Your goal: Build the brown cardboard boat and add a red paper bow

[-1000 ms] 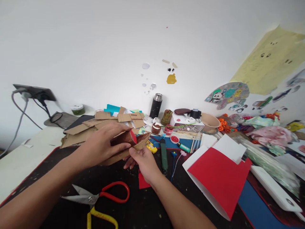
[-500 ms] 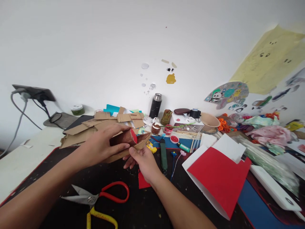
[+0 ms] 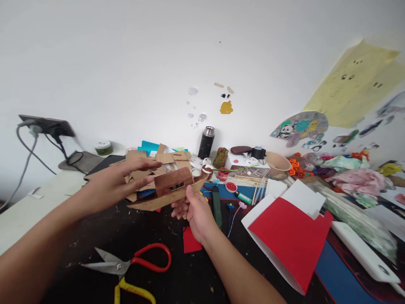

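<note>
A cardboard model boat (image 3: 171, 197) with a brown curved cabin (image 3: 173, 180) is held above the dark mat. My right hand (image 3: 198, 213) grips its hull near the right end, thumb on the near side and fingers beneath. My left hand (image 3: 122, 183) hovers at the boat's left, fingers apart and stretched toward the cabin, holding nothing. Scissors (image 3: 122, 266) with one red and one yellow handle lie spread below the hands. A small red paper piece (image 3: 191, 240) rests under my right wrist.
Cardboard scraps (image 3: 171, 157) pile up behind the boat. A black thermos (image 3: 206, 142) stands by the wall. A green utility knife (image 3: 217, 207) lies right of my right hand, near red paper (image 3: 291, 236). A white glue gun-like bar (image 3: 363, 251) is at far right.
My left hand has let go of the cabin and drawn back to the left. The boat has turned, so its side and the cabin's flank now show; my right hand still holds it.
</note>
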`<state>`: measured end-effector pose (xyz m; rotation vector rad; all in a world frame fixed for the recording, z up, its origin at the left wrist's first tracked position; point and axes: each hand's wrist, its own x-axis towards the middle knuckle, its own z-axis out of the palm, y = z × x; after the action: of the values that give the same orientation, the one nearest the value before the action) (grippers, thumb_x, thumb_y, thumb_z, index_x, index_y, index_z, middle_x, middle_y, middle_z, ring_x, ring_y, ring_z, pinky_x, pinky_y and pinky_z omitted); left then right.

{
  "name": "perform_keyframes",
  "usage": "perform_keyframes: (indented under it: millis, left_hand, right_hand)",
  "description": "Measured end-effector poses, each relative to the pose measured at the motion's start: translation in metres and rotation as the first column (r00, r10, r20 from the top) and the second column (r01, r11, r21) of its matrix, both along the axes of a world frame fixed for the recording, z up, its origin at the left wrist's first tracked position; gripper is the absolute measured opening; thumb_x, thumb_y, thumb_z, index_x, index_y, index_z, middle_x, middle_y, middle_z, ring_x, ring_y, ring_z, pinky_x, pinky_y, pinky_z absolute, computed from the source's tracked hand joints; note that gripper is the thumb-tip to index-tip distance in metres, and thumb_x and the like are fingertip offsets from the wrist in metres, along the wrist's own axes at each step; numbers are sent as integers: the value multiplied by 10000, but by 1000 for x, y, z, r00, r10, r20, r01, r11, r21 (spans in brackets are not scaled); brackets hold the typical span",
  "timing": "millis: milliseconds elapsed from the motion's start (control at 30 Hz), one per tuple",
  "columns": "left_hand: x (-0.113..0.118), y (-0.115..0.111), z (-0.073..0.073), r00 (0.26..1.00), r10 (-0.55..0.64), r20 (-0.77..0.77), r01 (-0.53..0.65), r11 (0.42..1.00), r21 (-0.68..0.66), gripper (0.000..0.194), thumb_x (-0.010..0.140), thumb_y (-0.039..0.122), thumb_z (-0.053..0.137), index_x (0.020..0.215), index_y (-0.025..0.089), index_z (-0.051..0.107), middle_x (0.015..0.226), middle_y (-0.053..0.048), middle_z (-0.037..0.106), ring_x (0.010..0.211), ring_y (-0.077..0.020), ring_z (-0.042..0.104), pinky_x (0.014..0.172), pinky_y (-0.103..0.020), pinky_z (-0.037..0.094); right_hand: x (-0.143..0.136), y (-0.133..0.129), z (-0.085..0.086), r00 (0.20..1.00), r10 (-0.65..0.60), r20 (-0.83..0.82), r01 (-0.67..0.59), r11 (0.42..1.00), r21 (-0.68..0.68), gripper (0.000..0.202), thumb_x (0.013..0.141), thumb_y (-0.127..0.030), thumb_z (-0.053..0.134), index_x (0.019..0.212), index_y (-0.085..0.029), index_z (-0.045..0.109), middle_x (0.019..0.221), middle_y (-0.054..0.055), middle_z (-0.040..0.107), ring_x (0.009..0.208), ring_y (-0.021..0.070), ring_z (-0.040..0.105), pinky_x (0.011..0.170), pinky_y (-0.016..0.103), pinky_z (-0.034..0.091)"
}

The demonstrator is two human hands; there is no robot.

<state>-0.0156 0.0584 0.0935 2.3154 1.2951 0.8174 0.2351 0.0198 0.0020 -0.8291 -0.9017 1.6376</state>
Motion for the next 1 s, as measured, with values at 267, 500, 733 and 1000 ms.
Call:
perform_keyframes:
  millis: [267, 500, 733, 1000]
  left_hand:
    - [6, 5, -9, 996, -7, -91, 17, 995, 102, 416, 1066, 528, 574, 1353, 299, 769, 1398, -67, 825, 1255, -296, 771, 1121, -486, 591]
    - [14, 3, -7, 994, -29, -104, 45, 987, 155, 342, 1074, 386, 538, 1265, 281, 801, 1308, -66, 860, 1164, -271, 800, 1076, -452, 607]
    - [20, 0, -3, 995, -34, -91, 50, 982, 180, 360, 1066, 357, 510, 1216, 258, 822, 1141, -69, 891, 1025, -264, 819, 1010, -411, 630]
    - [25, -3, -1, 999, -4, -53, 15, 980, 198, 383, 1049, 324, 490, 1195, 215, 827, 1120, -90, 895, 998, -259, 828, 967, -388, 641]
  right_hand:
    - [3, -1, 4, 998, -59, -25, 58, 997, -45, 816, 688, -956, 829, 781, -154, 709, 699, 89, 771, 516, 154, 693, 517, 217, 445]
    - [0, -2, 1, 1000, -22, -4, 22, 999, -44, 787, 701, -937, 838, 708, -166, 678, 607, 51, 699, 492, 152, 661, 496, 225, 405]
    - [2, -3, 2, 999, 28, 43, -29, 999, 23, 851, 791, -952, 751, 454, -218, 484, 436, 1, 485, 478, 148, 603, 528, 252, 376]
    - [1, 0, -2, 999, -4, 34, 1, 998, 63, 837, 836, -910, 760, 492, -256, 368, 383, -89, 280, 368, 105, 446, 472, 264, 276]
